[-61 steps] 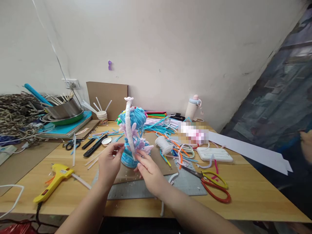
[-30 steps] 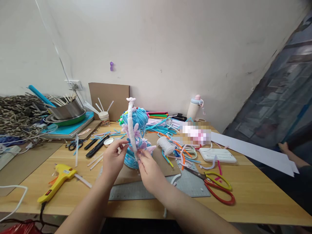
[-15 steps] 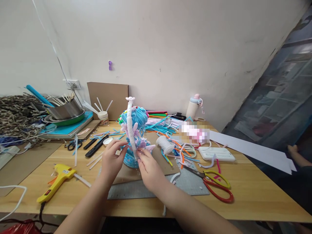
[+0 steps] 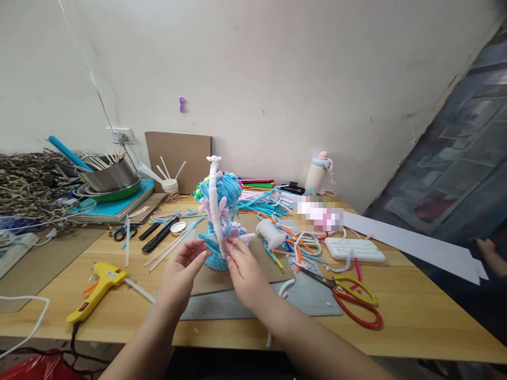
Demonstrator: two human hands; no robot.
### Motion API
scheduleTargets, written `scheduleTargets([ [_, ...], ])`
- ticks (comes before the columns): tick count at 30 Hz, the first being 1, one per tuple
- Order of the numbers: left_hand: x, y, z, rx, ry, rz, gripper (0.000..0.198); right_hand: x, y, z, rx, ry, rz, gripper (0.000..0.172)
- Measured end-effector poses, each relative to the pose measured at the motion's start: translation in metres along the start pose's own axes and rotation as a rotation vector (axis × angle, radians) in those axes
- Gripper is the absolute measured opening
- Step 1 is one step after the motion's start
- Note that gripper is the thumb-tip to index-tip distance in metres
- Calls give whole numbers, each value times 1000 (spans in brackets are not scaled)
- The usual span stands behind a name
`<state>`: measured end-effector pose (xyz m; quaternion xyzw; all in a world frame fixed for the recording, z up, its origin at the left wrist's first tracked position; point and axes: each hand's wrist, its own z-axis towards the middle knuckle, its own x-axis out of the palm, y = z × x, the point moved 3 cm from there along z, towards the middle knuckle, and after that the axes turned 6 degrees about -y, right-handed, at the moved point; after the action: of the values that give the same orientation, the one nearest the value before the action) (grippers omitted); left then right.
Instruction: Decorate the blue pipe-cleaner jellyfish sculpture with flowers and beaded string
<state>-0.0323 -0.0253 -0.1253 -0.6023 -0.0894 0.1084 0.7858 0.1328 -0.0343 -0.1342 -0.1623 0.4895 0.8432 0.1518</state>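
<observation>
A fluffy blue craft piece (image 4: pixel 226 191) with pink petals and small coloured balls stands upright on a brown board (image 4: pixel 273 253). A curved white wrapped stem (image 4: pixel 214 203), topped with a small pale flower, runs up its front. My right hand (image 4: pixel 244 266) pinches the lower end of this stem, fingers against the pink petals. At the left side of the blue base is my left hand (image 4: pixel 185 272), thumb and fingers curled near each other; whether anything small is between them is hidden.
A yellow glue gun (image 4: pixel 97 291) lies at left, scissors (image 4: pixel 348 295) at right on a grey cutting mat (image 4: pixel 317 295). Behind are a white spool (image 4: pixel 270 234), pipe cleaners (image 4: pixel 263 203), a bottle (image 4: pixel 317 173) and a metal bowl (image 4: pixel 109 177). Another person's hand (image 4: pixel 489 250) shows far right.
My left hand has drawn slightly down and away from the stem, its fingers lower on the blue base. The view has shifted a little. My right hand keeps its place on the stem.
</observation>
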Motion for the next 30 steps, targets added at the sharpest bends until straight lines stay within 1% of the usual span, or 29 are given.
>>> scheduleTargets([
  [2, -2, -3, 8, 46, -43, 93, 29, 1, -2, -1, -4, -19, 23, 42],
  [4, -5, -7, 18, 135, -73, 281, 26, 1, -2, -1, -10, -26, 37, 42],
  [6, -9, -12, 26, 220, -83, 452, 23, 1, -2, -2, -18, -29, 45, 41],
  [8, -9, -17, 31, 275, -73, 529, 22, -1, 0, -3, -24, -33, 53, 41],
  [14, 3, -24, 36, 283, -43, 579, 21, -1, 4, 0, -32, -27, 85, 40],
  [17, 7, -24, 37, 280, -23, 559, 21, -1, 4, 2, -26, -28, 88, 40],
  [21, 8, -20, 39, 259, -11, 539, 23, -1, 5, 2, -14, -39, 90, 40],
  [25, 8, -22, 40, 320, -34, 613, 21, -2, 5, 1, 1, -82, 117, 40],
  [30, 8, -25, 39, 400, -34, 663, 17, -1, 3, 0, -8, -100, 128, 41],
])
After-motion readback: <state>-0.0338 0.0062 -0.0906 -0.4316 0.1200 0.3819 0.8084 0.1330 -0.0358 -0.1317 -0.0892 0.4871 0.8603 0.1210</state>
